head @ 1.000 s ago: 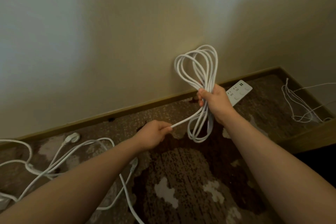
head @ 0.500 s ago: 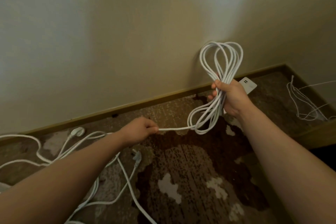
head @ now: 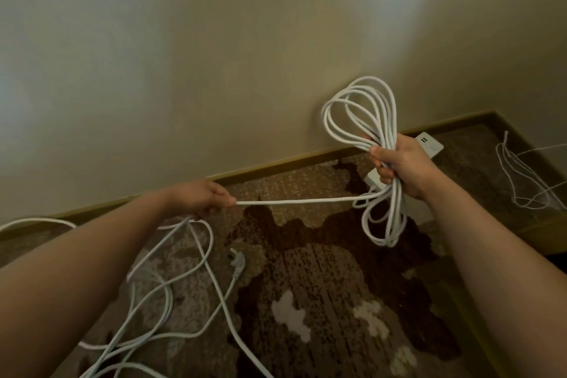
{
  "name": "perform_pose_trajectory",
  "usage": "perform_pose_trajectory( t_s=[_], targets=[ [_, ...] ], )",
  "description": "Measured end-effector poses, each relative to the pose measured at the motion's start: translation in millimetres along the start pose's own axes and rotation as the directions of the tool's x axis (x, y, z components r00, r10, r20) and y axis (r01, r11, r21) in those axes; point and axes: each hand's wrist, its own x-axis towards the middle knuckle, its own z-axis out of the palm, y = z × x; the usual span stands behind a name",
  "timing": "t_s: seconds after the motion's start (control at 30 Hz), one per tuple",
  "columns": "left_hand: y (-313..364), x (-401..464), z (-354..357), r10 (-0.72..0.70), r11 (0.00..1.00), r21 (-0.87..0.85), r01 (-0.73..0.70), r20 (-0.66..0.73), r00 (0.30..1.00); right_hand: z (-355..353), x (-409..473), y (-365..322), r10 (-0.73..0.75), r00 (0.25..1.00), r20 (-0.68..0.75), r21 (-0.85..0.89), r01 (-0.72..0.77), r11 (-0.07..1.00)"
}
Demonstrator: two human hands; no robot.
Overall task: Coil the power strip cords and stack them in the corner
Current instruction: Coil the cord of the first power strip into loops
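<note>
Right hand grips a half-made coil of white round cord, left hand pinching its taut tail, while loose white cords beside the coil remain untidied.

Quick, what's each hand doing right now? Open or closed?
Left hand: closed, pinching the straight stretch of white cord.
Right hand: closed around the coiled bundle of cord.

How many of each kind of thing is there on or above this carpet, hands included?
Hands: 2, left hand and right hand, each closed on white cord
Coiled cord bundle: 1
Power strip: 1
Loose plug: 1
Thin wire tangle: 1
Loose cords on the floor: tangled, cannot count
Total: 6
</note>
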Motion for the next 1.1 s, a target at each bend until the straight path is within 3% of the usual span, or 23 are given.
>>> perform_pose_trajectory(
  t_s=[0.13, 0.27, 0.43, 0.57, 0.67, 0.77, 0.83, 0.93, 1.1],
  targets=[
    [-28, -12, -10, -0.136, 0.99, -0.032, 0.141, 0.117, 0.984, -14, 5, -4, -0.039, 0.989, -0.143, -0.058, 0.031, 0.998],
    [-37, -20, -12, -0.163, 0.987, -0.004, 0.164, 0.068, 0.984, -9, 5, 2, -0.046, 0.988, -0.149, -0.163, 0.021, 0.986],
    [45, -29, -5, 0.106, 0.991, 0.075, -0.112, 0.075, 0.992, 29, 3, 4, -0.093, 0.996, 0.011, -0.319, 0.092, 0.943],
    [135, -62, -41, 0.411, 0.911, -0.097, -0.4, 0.15, 0.899, 37, 5, -8, -0.178, 0.982, 0.062, -0.221, 0.188, 0.957],
    [169, -71, -37, 0.426, 0.892, 0.069, -0.448, 0.206, 0.881, 35, 7, -16, -0.223, 0.973, 0.059, -0.128, 0.229, 0.965],
    [159, -61, 15, 0.369, 0.833, 0.352, -0.426, 0.219, 0.903, 34, 7, -18, -0.23, 0.97, 0.083, -0.111, 0.238, 0.965],
    [145, -48, 47, 0.343, 0.807, 0.427, -0.408, 0.222, 0.913, 32, 6, -12, -0.214, 0.969, 0.121, -0.135, 0.23, 0.964],
    [138, -31, 72, 0.407, 0.802, 0.419, -0.426, 0.14, 0.903, 34, 5, -4, -0.156, 0.974, 0.162, -0.142, 0.179, 0.973],
    [148, -11, 96, 0.567, 0.763, 0.451, -0.462, -0.127, 0.814, 46, 2, 2, -0.065, 0.978, 0.198, 0.013, 0.064, 0.998]
  ],
)
